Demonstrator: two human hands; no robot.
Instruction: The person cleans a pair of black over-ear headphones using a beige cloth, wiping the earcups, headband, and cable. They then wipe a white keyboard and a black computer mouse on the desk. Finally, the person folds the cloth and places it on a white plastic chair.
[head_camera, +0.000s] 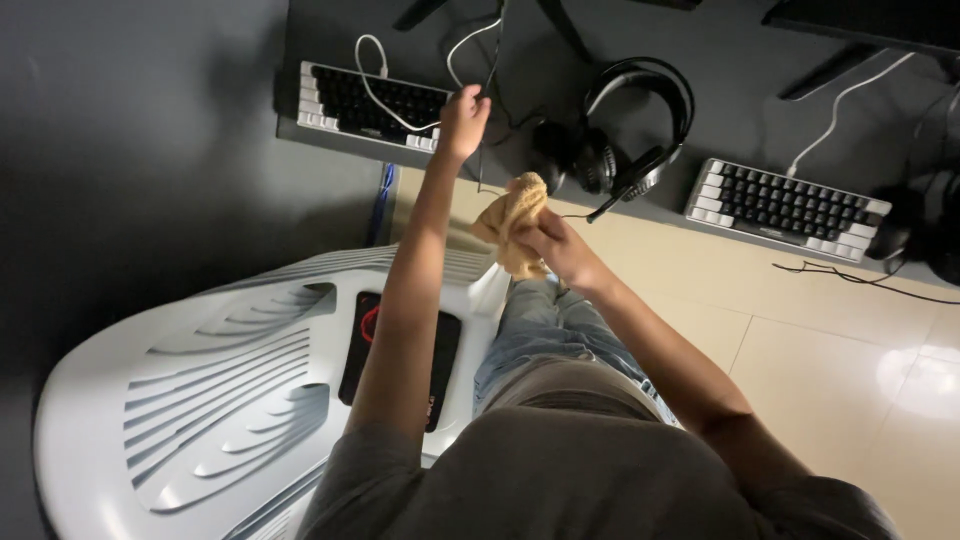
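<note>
Cable (487, 75) pinched and lifted in left hand (463, 118) should stay raised, so the crumpled tan cloth (512, 222) gripped in right hand (563, 250) can pass over the desk (560, 30) freely.

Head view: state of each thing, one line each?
Left hand: raised over the desk, grip closed on a cable.
Right hand: grip closed on the cloth.
Cloth: tan, bunched, held off the desk.
Headset: lying on the dark desk, mic boom out.
Left keyboard: flat, white cable draped over it.
Right keyboard: flat, cabled.
</note>
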